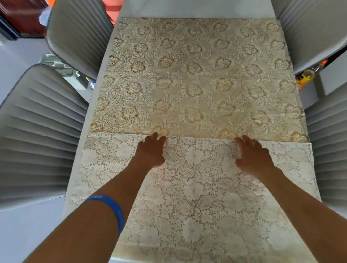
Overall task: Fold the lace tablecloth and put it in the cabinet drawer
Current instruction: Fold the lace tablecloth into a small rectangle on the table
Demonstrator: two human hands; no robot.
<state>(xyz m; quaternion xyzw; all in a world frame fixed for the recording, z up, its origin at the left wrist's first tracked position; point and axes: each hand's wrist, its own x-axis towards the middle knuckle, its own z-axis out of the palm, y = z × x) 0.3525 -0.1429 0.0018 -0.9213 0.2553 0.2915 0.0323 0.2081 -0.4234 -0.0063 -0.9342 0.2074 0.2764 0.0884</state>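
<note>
The cream lace tablecloth [193, 190] with a gold flower pattern lies spread along the grey table [199, 5]. Its near part is folded over, so a paler underside covers the near third, and the folded edge runs across the table at mid-height. My left hand [151, 151] rests on that folded layer just left of centre, fingers reaching the edge. My right hand [251, 153] rests on it right of centre, fingertips at the same edge. Whether the fingers pinch the lace or lie flat on it is not clear. A blue band circles my left forearm.
Grey ribbed chairs flank the table: two on the left [33, 135] [79, 34] and two on the right [313, 25] [336, 156]. A bottle with an orange cap [309, 73] stands low at the right. An orange object [113, 6] sits beyond the table's far left corner.
</note>
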